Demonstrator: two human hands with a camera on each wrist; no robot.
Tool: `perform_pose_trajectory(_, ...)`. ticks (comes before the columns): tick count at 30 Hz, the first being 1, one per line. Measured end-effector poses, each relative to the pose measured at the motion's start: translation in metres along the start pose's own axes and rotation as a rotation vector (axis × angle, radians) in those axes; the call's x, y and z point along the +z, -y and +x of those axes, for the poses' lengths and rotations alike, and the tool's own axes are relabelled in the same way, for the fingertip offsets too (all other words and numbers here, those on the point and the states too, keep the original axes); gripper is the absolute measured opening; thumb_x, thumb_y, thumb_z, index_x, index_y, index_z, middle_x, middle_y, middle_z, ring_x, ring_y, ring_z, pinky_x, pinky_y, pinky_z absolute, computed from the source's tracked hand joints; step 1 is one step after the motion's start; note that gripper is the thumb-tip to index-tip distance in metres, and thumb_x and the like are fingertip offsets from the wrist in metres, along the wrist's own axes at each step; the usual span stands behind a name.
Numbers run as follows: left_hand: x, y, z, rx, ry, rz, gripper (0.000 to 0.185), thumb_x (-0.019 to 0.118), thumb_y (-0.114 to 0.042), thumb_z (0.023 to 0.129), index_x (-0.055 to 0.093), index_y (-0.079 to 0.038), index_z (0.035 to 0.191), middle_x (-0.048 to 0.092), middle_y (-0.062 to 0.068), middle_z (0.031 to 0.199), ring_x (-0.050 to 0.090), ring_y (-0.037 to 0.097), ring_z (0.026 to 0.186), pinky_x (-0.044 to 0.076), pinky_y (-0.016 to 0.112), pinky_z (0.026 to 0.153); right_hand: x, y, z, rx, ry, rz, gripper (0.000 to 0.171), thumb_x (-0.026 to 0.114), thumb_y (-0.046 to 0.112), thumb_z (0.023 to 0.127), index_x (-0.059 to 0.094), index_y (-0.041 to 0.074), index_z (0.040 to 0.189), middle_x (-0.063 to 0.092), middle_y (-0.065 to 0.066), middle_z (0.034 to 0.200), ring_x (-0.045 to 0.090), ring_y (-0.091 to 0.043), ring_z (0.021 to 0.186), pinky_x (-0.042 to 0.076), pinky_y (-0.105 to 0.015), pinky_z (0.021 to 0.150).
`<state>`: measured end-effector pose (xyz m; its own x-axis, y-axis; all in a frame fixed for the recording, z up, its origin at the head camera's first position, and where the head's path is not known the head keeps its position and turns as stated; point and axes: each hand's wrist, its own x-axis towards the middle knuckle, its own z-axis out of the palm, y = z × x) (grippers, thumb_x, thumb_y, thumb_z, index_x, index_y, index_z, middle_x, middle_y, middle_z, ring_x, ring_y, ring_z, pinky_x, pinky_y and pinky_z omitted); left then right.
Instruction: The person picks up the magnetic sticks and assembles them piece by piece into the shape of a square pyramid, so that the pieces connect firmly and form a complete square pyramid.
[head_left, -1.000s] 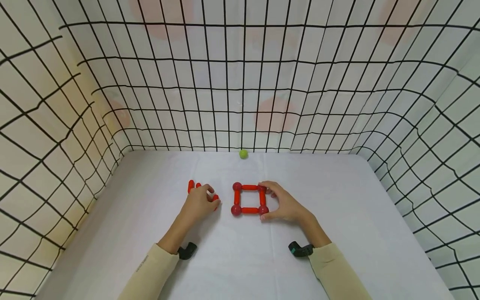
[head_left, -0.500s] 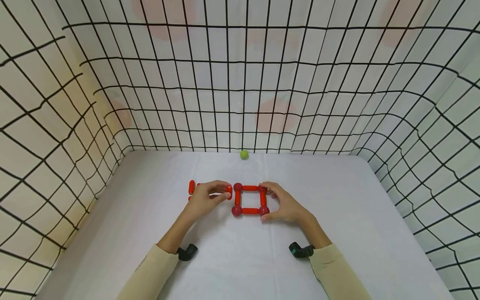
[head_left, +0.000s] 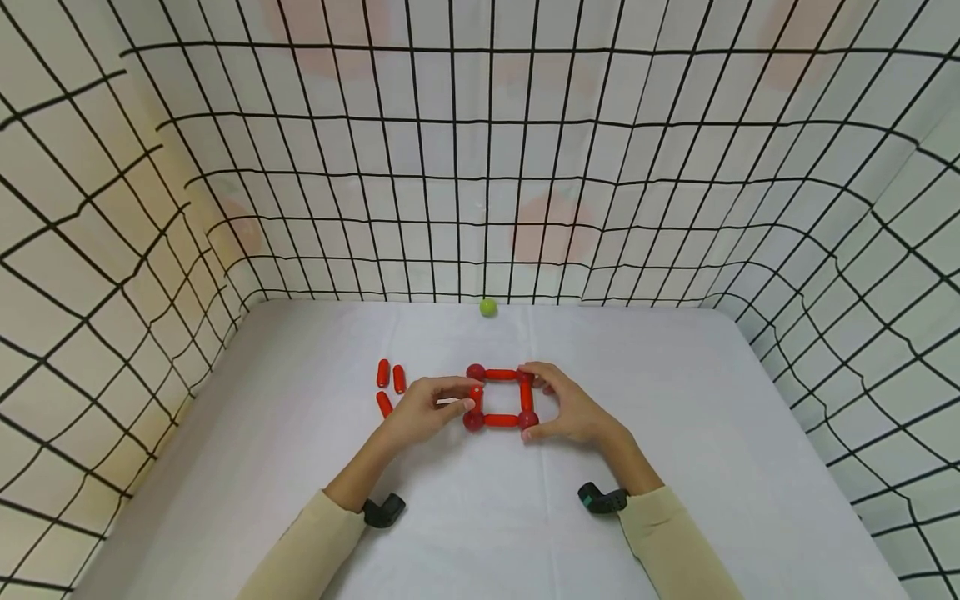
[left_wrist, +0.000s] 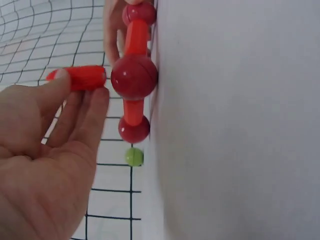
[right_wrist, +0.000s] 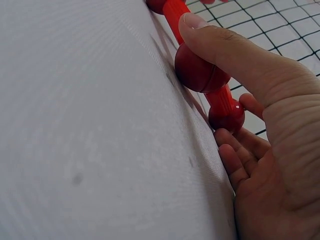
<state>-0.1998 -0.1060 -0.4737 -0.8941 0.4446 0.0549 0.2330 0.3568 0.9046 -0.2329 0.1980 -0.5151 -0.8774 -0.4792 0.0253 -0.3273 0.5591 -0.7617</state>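
Enclosure: gridded walls (head_left: 480, 167) of white sheet with black lines stand on three sides of the worktop; faint pink patches show through, their source hard to make out.
Worktop: the white worktop (head_left: 675, 467) carries all parts; its near edge is cut off by the head view.
Sleeves: beige sleeves (head_left: 675, 542) cover both forearms; a small print on the left one is too small to read.
Wrist cameras: a black wrist camera (head_left: 384, 509) sits under the left wrist, another under the right wrist; no legible marking.
Left hand: the left hand (head_left: 427, 408) pinches a red rod (left_wrist: 80, 78) between thumb and fingers, holding it end-on against the near-left ball (left_wrist: 134, 76), above the worktop.
Right hand: the right hand (head_left: 573, 408) grips the right side of the red square frame (head_left: 500, 397), thumb on the near-right ball (right_wrist: 200, 70), fingers curled behind the far-right ball (right_wrist: 226, 116).
Frame location: the frame lies flat at mid-worktop between the two hands; its left rod and right rod are partly hidden by fingers.
Spare rods: three loose red rods (head_left: 390, 385) lie just left of the left hand, apart from it.
Green ball: a green ball (head_left: 488, 307) rests at the far wall, well apart from both hands.
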Motion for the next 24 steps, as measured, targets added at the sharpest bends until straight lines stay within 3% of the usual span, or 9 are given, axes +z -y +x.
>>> perform_pose_trajectory(5, 0.005, 0.004, 0.002, 0.022, 0.005, 0.031, 0.036, 0.069, -0.020, 0.100, 0.069, -0.021, 0.135, 0.073, -0.002, 0.128, 0.069, 0.018, 0.119, 0.055, 0.041, 0.103, -0.001, -0.001, 0.001, -0.011, -0.001, 0.008, 0.104, 0.095, 0.048, 0.066, 0.040, 0.034, 0.154, 0.045, 0.003, 0.152, 0.046, -0.022, 0.129, 0.047, -0.050, 0.110)
perform_pose_trajectory(10, 0.005, 0.006, 0.002, 0.044, 0.024, 0.024, 0.035, 0.068, -0.018, 0.100, 0.068, -0.022, 0.136, 0.071, -0.002, 0.131, 0.066, 0.020, 0.125, 0.055, 0.041, 0.104, 0.000, 0.001, 0.001, 0.009, -0.013, 0.012, 0.106, 0.096, 0.049, 0.065, 0.040, 0.033, 0.153, 0.039, 0.001, 0.153, 0.047, -0.023, 0.128, 0.049, -0.049, 0.108)
perform_pose_trajectory(14, 0.003, 0.006, 0.001, 0.048, 0.052, 0.011, 0.036, 0.067, -0.018, 0.101, 0.067, -0.023, 0.137, 0.069, -0.001, 0.135, 0.064, 0.022, 0.129, 0.055, 0.041, 0.104, 0.001, 0.003, 0.000, 0.034, -0.037, 0.024, 0.101, 0.096, 0.048, 0.066, 0.042, 0.029, 0.150, 0.047, 0.000, 0.142, 0.050, -0.022, 0.125, 0.050, -0.047, 0.106)
perform_pose_trajectory(18, 0.002, 0.008, 0.001, 0.039, 0.063, -0.005, 0.040, 0.066, -0.015, 0.101, 0.063, -0.015, 0.141, 0.067, 0.002, 0.137, 0.064, 0.023, 0.127, 0.056, 0.039, 0.103, 0.000, 0.004, -0.001, 0.030, -0.041, 0.051, 0.088, 0.095, 0.043, 0.070, 0.050, 0.023, 0.142, 0.058, 0.000, 0.127, 0.053, -0.020, 0.120, 0.048, -0.046, 0.108)
perform_pose_trajectory(20, 0.002, 0.009, 0.002, 0.034, 0.033, -0.016, 0.041, 0.066, -0.012, 0.101, 0.062, -0.011, 0.142, 0.068, 0.003, 0.135, 0.066, 0.023, 0.124, 0.056, 0.038, 0.102, -0.001, 0.004, -0.002, 0.025, -0.037, 0.050, 0.077, 0.092, 0.041, 0.075, 0.054, 0.023, 0.139, 0.061, 0.002, 0.122, 0.055, -0.019, 0.117, 0.048, -0.045, 0.106)
perform_pose_trajectory(24, 0.001, 0.012, 0.003, 0.032, -0.105, 0.024, 0.038, 0.068, -0.009, 0.099, 0.064, -0.010, 0.136, 0.070, 0.005, 0.129, 0.067, 0.022, 0.118, 0.056, 0.039, 0.103, -0.002, 0.003, -0.002, 0.039, -0.040, 0.038, 0.054, 0.084, 0.034, 0.085, 0.059, 0.029, 0.133, 0.064, 0.007, 0.119, 0.056, -0.017, 0.115, 0.049, -0.045, 0.105)
